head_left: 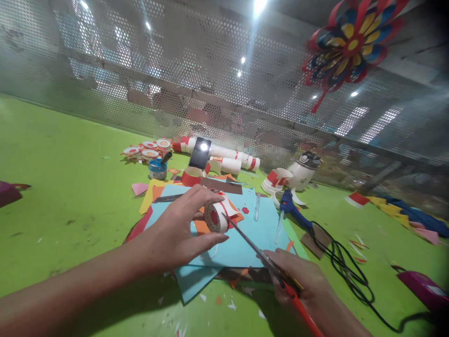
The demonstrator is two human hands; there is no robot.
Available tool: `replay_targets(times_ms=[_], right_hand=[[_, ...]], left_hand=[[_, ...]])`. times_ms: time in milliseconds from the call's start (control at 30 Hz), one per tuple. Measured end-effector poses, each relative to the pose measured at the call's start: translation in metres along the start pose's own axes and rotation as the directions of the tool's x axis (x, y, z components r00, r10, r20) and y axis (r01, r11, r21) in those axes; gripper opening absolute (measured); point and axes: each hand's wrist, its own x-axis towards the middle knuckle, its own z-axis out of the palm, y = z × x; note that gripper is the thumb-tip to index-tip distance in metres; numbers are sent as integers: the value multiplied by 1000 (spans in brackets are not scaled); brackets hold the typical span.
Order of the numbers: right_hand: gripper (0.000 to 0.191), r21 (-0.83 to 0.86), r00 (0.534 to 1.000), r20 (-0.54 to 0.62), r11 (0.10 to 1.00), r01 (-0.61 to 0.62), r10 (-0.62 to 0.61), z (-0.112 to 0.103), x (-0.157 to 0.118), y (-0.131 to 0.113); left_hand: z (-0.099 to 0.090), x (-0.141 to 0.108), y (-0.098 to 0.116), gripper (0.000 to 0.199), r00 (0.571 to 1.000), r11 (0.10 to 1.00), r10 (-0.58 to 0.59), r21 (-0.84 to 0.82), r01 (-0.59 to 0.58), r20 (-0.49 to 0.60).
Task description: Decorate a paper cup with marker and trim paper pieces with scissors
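Observation:
My left hand (185, 227) grips a cut paper cup base (218, 217), white with a red spot on its round end, between the thumb and fingers. My right hand (298, 276) is closed around a pair of scissors (257, 252) with a red-orange handle. The blade tips reach the cup's cut side; whether they bite into the paper I cannot make out. Beneath both hands lie light blue paper sheets (196, 285), with orange scraps under the cup piece. A red paper ring (191, 177) stands behind my left hand.
A blue glue gun (294, 211) with a coiled black cord (336, 262) lies to the right. Behind are a phone (199, 154), a blue paint jar (157, 169), white paper tubes (228, 165) and cut cups (275, 180). A perforated metal screen (210, 93) borders the green table (70, 187).

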Motion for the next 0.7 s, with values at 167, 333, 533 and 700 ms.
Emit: replay_targets(times_ms=[167,333,533,700], right_hand=[[44,-21,1000,-27,1000,11,-12,-2,-2,0],[42,-25,999,-28,999,29,-29,-2,-3,-2],[46,2,1000,-16,1000,-20,20,-3,2,-4],[33,73,993,54,991,-110,106,-9,5,-4]], left_hand=[[0,0,1,45,1000,999,-13,-39,14,8],[0,-2,2,44,999,999,-31,-42,32,12],[0,-1,2,46,999,999,-45,-15,46,9],[-7,3,0,50,991,989,-134,-55,134,6]])
